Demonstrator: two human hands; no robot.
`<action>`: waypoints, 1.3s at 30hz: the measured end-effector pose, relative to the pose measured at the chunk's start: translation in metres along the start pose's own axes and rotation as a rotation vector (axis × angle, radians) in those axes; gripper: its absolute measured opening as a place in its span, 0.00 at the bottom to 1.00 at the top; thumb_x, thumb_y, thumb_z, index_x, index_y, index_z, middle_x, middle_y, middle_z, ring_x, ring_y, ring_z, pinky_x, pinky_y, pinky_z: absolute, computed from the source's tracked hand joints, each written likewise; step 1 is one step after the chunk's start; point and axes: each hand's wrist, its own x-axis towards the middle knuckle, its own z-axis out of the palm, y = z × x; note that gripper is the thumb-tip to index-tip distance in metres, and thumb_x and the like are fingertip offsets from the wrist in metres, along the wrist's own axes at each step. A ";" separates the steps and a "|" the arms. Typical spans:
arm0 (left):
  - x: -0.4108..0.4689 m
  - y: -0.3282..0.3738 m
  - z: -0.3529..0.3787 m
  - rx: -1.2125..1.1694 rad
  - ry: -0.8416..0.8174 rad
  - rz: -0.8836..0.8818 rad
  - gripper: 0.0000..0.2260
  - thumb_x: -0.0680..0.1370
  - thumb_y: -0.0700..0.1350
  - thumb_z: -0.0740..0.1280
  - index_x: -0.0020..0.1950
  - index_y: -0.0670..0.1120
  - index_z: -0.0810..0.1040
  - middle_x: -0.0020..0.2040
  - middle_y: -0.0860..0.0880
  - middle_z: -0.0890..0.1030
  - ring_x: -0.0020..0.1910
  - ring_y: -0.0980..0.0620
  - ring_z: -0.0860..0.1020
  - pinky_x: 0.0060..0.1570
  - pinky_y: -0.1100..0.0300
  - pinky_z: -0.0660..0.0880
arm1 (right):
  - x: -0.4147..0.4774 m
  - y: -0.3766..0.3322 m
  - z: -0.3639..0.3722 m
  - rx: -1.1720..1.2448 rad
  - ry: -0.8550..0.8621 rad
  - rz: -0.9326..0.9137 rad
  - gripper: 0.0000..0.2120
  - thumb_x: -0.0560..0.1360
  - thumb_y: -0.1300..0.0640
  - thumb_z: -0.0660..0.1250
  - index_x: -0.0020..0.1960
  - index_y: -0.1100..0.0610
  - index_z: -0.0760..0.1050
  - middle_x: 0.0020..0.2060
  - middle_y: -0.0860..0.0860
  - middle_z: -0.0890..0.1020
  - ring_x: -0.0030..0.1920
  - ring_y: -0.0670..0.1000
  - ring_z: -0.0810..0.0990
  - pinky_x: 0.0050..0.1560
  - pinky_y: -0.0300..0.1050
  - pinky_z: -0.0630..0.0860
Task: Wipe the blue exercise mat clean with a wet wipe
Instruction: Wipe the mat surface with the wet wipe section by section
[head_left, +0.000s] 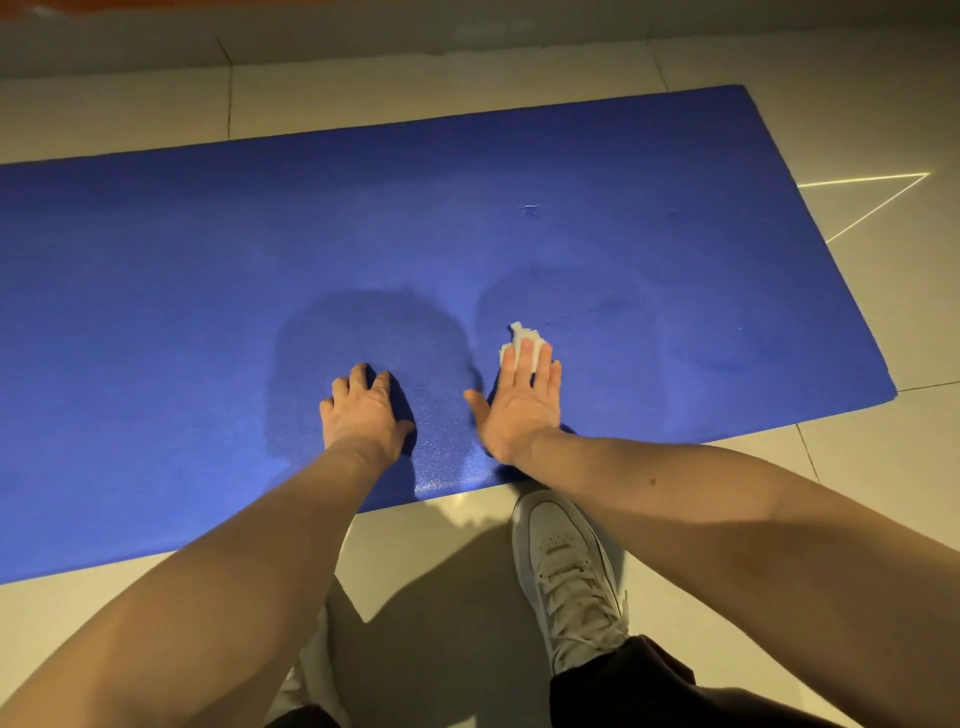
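Observation:
The blue exercise mat (208, 291) lies flat on the tiled floor and runs from the left edge to the right. My right hand (522, 405) lies flat on the mat near its front edge, straight fingers pressing a white wet wipe (519, 338) that sticks out beyond the fingertips. Left of it, my left hand (363, 410) rests on the mat on bent fingertips and holds nothing. Darker damp patches show on the mat around and beyond both hands. A small pale mark (530, 208) sits farther out on the mat.
Pale floor tiles (415, 551) surround the mat. My white sneaker (566, 577) stands on the tiles just in front of the mat's front edge, below my right hand. Thin bright light lines (862, 179) cross the floor at the right.

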 end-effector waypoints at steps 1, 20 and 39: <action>-0.002 0.002 0.001 0.003 -0.003 0.005 0.35 0.77 0.58 0.70 0.79 0.50 0.60 0.78 0.46 0.57 0.73 0.41 0.60 0.70 0.47 0.62 | -0.003 -0.007 0.003 0.027 0.001 -0.052 0.40 0.83 0.35 0.47 0.82 0.58 0.36 0.80 0.57 0.33 0.79 0.65 0.31 0.79 0.63 0.36; -0.024 0.018 0.013 0.019 -0.013 0.023 0.37 0.76 0.58 0.70 0.80 0.50 0.58 0.78 0.46 0.57 0.72 0.41 0.60 0.69 0.48 0.62 | -0.035 -0.004 0.008 0.024 -0.060 -0.254 0.40 0.83 0.36 0.51 0.83 0.58 0.38 0.79 0.52 0.29 0.78 0.58 0.27 0.80 0.58 0.36; -0.033 0.022 0.026 -0.034 0.015 0.040 0.33 0.78 0.55 0.69 0.79 0.50 0.59 0.78 0.46 0.56 0.72 0.41 0.59 0.69 0.48 0.63 | -0.058 0.021 0.019 -0.173 -0.149 -0.377 0.39 0.82 0.33 0.40 0.82 0.54 0.32 0.79 0.54 0.29 0.77 0.63 0.26 0.79 0.63 0.36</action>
